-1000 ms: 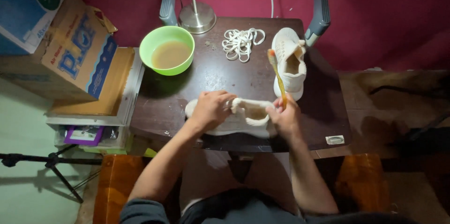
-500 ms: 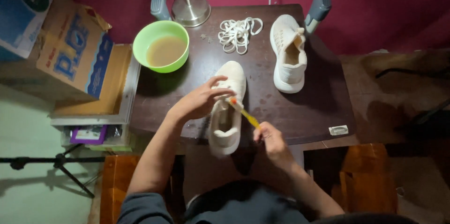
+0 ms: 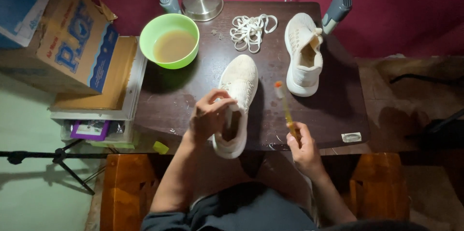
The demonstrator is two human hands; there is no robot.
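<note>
Dark wooden table (image 3: pixel 193 105): far edge against the red wall, near edge over the person's lap; a chair's grey arms are cut off at the top of the frame. Cardboard box (image 3: pixel 63 42) at left, partly out of frame. Green bowl (image 3: pixel 169 40) of murky brown liquid stands at the far left corner. Second white shoe (image 3: pixel 303 54) lies at far right, opening up, well apart from the near one. White shoe (image 3: pixel 235 103) sits at the near edge, heel overhanging toward the lap. Left hand (image 3: pixel 208 117) curls over its collar, fingers gripping the rim; the opening is partly hidden. Right hand (image 3: pixel 303 151) is closed around a yellow toothbrush (image 3: pixel 285 110), bristles hard to make out, held over bare tabletop between the shoes. Loose laces (image 3: pixel 251 29) lie near the lamp base (image 3: pixel 202 2)
</note>
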